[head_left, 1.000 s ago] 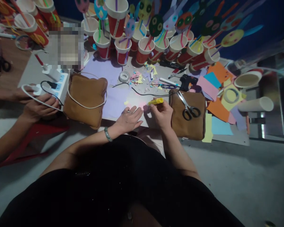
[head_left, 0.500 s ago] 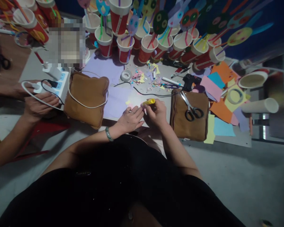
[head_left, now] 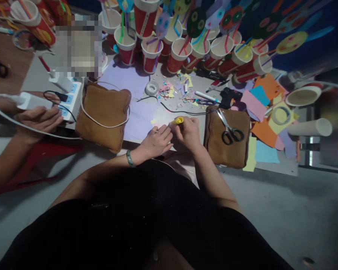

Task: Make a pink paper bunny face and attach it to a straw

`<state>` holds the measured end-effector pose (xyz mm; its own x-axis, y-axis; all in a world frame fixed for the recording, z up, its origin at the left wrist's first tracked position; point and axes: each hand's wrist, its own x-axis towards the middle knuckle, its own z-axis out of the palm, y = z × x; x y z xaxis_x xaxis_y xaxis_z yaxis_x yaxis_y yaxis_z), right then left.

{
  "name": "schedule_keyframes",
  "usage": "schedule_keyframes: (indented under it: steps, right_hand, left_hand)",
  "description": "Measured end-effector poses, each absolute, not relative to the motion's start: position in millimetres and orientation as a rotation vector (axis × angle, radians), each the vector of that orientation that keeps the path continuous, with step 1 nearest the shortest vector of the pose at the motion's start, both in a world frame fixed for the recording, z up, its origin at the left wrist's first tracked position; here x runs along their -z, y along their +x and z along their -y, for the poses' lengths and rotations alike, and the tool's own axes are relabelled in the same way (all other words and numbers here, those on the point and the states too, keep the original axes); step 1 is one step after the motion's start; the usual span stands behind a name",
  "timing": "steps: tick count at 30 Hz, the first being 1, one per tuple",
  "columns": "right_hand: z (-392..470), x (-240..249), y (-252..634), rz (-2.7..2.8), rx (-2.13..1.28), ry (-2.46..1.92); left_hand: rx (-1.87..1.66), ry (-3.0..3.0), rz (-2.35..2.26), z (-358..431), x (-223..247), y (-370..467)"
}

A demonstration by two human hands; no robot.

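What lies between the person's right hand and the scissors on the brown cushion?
Between the right hand and the scissors, the head view shows a narrow bare strip of the table, then the left part of the brown cushion.

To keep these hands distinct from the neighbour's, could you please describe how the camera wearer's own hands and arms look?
The left hand has a silvery ring, with a mottled grey-green bangle around its wrist. The right hand shows no ring or bracelet. Black sleeves stop near the elbows.
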<state>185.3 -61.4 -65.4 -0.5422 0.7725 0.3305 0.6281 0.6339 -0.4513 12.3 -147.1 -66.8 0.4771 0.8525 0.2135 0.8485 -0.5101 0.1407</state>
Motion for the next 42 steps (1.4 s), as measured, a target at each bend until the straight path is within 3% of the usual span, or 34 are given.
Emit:
schedule_keyframes:
  steps: [14,21,27,35,42]
  right_hand:
    - [63,67,188,2.211,-0.614,-1.028]
    - [62,80,185,2.168,-0.512,-1.073]
    - [65,76,188,1.935,-0.715,-1.179]
    - [63,83,185,2.179,-0.525,-1.057]
    - [64,77,188,1.8,-0.874,-1.198]
  left_hand:
    - [-0.409,2.682,-1.555,147,69,12]
    - [-0.394,2.674,-1.555,146,68,12]
    - [-0.411,2.672,-1.557,146,66,12]
    - [-0.427,2.679,-1.555,147,70,13]
    - [-0.391,2.654,-1.551,147,67,13]
